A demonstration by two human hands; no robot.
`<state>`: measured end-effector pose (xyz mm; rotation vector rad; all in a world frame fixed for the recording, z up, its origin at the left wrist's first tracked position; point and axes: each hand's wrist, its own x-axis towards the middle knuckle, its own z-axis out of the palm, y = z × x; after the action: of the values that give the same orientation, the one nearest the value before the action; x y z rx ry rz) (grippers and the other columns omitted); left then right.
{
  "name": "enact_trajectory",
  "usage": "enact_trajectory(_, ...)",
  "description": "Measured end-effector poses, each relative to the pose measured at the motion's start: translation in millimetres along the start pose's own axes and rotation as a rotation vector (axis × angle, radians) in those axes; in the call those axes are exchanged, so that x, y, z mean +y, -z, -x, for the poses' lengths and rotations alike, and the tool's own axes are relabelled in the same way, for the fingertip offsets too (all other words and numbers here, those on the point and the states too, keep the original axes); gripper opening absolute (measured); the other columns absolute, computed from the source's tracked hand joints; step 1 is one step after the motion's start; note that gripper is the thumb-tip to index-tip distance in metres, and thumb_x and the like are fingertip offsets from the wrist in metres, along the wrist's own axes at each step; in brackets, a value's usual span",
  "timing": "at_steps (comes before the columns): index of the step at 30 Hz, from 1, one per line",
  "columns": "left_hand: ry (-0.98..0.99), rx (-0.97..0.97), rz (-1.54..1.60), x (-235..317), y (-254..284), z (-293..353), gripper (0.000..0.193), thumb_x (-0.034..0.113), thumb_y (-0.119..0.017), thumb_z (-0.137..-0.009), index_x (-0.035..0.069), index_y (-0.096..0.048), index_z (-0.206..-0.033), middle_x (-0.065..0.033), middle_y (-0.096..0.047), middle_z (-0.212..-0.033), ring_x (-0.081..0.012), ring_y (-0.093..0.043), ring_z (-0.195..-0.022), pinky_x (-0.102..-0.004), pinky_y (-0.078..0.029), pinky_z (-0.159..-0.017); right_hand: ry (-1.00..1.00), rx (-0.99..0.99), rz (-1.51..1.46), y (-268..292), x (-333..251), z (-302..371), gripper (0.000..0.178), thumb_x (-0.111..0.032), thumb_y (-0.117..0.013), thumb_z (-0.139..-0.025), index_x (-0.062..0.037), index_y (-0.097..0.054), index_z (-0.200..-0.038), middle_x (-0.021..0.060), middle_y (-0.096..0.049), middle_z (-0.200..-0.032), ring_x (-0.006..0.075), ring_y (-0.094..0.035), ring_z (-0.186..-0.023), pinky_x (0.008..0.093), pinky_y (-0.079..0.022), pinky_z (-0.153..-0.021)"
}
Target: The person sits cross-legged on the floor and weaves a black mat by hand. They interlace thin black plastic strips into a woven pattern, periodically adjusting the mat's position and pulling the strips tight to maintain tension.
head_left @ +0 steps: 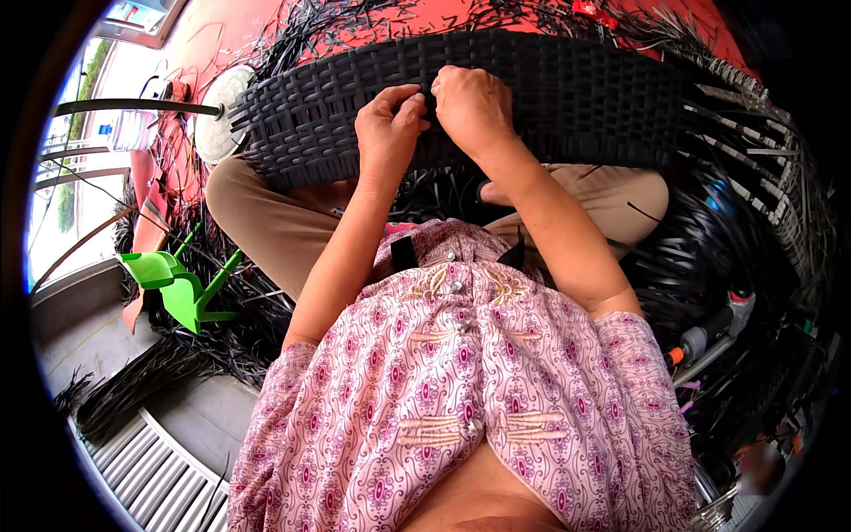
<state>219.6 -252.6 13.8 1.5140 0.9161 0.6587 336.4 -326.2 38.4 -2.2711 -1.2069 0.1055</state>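
Note:
A long curved panel of black woven strips [576, 97] lies across my lap, its weave tight at the middle and right. My left hand [388, 124] is at the panel's middle, thumb and forefinger pinched together over the weave. Close beside it on the right, my right hand [474, 105] is curled with its fingertips against the weave. Both hands are closed. Whatever strip sits between the fingertips is too small or hidden to make out. Loose strip ends stick out at the panel's left and right ends.
Loose black strips [257, 301] are heaped around my legs and on the red floor [222, 44]. A small green plastic chair [182, 293] lies at the left, near a round pale disc [223, 115]. A grey power tool [714, 332] lies at the right. White slats [160, 470] are at the lower left.

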Motion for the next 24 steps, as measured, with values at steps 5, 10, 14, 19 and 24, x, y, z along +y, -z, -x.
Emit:
enact_trajectory(5, -0.021, 0.03, 0.024, -3.4, -1.6, 0.9, 0.021, 0.012, -0.071, -0.093, -0.005, -0.072, -0.106, -0.0076, -0.074, -0.087, -0.0118, -0.07, -0.068, -0.026, -0.056, -0.062, 0.053, 0.033, 0.057, -6.6, -5.6, 6.5, 0.011, -0.014, -0.067, -0.082, -0.0036, -0.065, -0.084, 0.0199, -0.073, -0.075, 0.036, -0.075, -0.076, 0.0465, -0.06, -0.07)
enact_trajectory(10, -0.003, 0.02, -0.067, 7.3, -2.0, 1.2, 0.019, 0.012, -0.071, -0.094, -0.005, -0.07, -0.1, -0.0087, -0.074, -0.088, -0.0122, -0.07, -0.068, -0.0258, -0.055, -0.06, 0.098, 0.026, 0.044, -1.8, -3.3, 9.8, 0.011, -0.014, -0.065, -0.085, -0.0032, -0.064, -0.086, 0.019, -0.073, -0.075, 0.0361, -0.075, -0.075, 0.0472, -0.059, -0.069)
enact_trajectory(14, 0.024, 0.027, 0.038, 7.6, 5.2, 2.5, 0.019, 0.015, -0.069, -0.096, -0.004, -0.068, -0.098, -0.0071, -0.071, -0.085, -0.0118, -0.069, -0.067, -0.0261, -0.054, -0.061, 0.12, 0.037, 0.091, 9.1, -9.2, 20.1, 0.009, -0.014, -0.064, -0.088, -0.0049, -0.065, -0.088, 0.0169, -0.072, -0.086, 0.0336, -0.072, -0.083, 0.0461, -0.056, -0.076)
enact_trajectory(19, -0.164, 0.052, -0.106, 21.0, 33.4, 26.1, 0.012, 0.008, -0.066, -0.099, -0.004, -0.063, -0.097, -0.0068, -0.067, -0.088, -0.0096, -0.066, -0.072, -0.025, -0.057, -0.064, 0.433, 0.329, -0.04, 14.5, -20.6, 24.1, 0.014, -0.013, -0.073, -0.084, -0.0066, -0.069, -0.095, 0.0086, -0.067, -0.105, 0.0283, -0.063, -0.097, 0.042, -0.049, -0.087)
enact_trajectory(24, -0.242, 0.038, -0.038, 28.9, 43.8, 34.4, 0.011, 0.009, -0.068, -0.099, -0.001, -0.064, -0.099, -0.0037, -0.065, -0.087, -0.0073, -0.063, -0.073, -0.0239, -0.056, -0.065, 0.44, 0.106, -0.467, -7.2, -13.2, 9.8, 0.012, -0.013, -0.074, -0.085, -0.0089, -0.074, -0.096, 0.0053, -0.071, -0.093, 0.0267, -0.066, -0.096, 0.0403, -0.052, -0.088)
